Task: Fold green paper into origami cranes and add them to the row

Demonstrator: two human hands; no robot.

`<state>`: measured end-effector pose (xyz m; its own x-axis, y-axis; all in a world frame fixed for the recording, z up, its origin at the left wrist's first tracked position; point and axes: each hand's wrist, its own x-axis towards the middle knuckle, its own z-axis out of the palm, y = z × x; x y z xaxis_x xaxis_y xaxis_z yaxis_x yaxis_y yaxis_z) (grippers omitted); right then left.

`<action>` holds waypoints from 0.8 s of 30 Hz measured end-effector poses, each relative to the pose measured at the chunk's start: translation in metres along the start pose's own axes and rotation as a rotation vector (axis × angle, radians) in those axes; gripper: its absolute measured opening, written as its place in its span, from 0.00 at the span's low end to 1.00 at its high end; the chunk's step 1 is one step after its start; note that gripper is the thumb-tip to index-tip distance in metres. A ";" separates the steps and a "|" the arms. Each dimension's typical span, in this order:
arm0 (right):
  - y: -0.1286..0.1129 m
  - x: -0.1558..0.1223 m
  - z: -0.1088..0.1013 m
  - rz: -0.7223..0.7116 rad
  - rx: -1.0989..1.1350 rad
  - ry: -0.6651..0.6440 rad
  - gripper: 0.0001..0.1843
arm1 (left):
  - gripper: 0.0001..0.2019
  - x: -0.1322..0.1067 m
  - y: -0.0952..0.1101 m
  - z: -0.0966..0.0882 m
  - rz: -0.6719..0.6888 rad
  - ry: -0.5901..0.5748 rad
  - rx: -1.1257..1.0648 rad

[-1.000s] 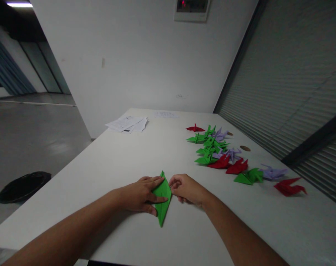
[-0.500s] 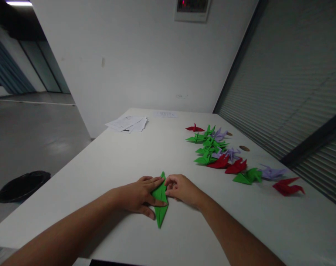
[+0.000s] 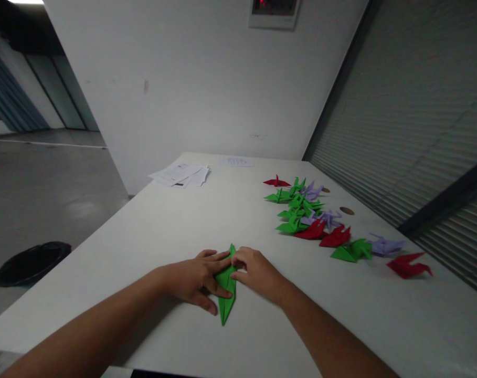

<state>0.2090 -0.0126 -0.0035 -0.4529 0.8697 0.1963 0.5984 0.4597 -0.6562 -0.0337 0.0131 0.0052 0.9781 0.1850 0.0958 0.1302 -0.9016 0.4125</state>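
Note:
A narrow green piece of folded origami paper (image 3: 225, 281) lies on the white table in front of me, its long points facing away and toward me. My left hand (image 3: 201, 281) rests flat over its left side, fingers spread and pressing it down. At the right edge, near the upper half, my right hand (image 3: 251, 268) has thumb and fingers curled in a pinch on the paper's edge. Part of the paper is hidden beneath the left fingers.
Several folded paper cranes in green (image 3: 295, 226), red (image 3: 335, 236) and purple (image 3: 385, 245) stand along the table's right side. Loose printed sheets (image 3: 181, 174) lie at the far left. A black-lined bin (image 3: 31, 265) stands left of the table (image 3: 124, 252); window blinds (image 3: 419, 105) border the right.
My right hand has shifted slightly left onto the paper's right edge, and that edge has drawn inward, so the paper looks narrower. The left fingers have slid a little left.

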 end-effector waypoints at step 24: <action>-0.005 -0.011 -0.009 -0.453 -0.395 -0.214 0.10 | 0.15 -0.015 -0.020 -0.005 -0.095 0.242 -0.152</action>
<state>0.2169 -0.0234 0.0038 -0.8157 0.5371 0.2149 0.4966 0.8407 -0.2159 -0.0516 0.0307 0.0005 0.8931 0.3702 0.2557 0.1759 -0.8104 0.5588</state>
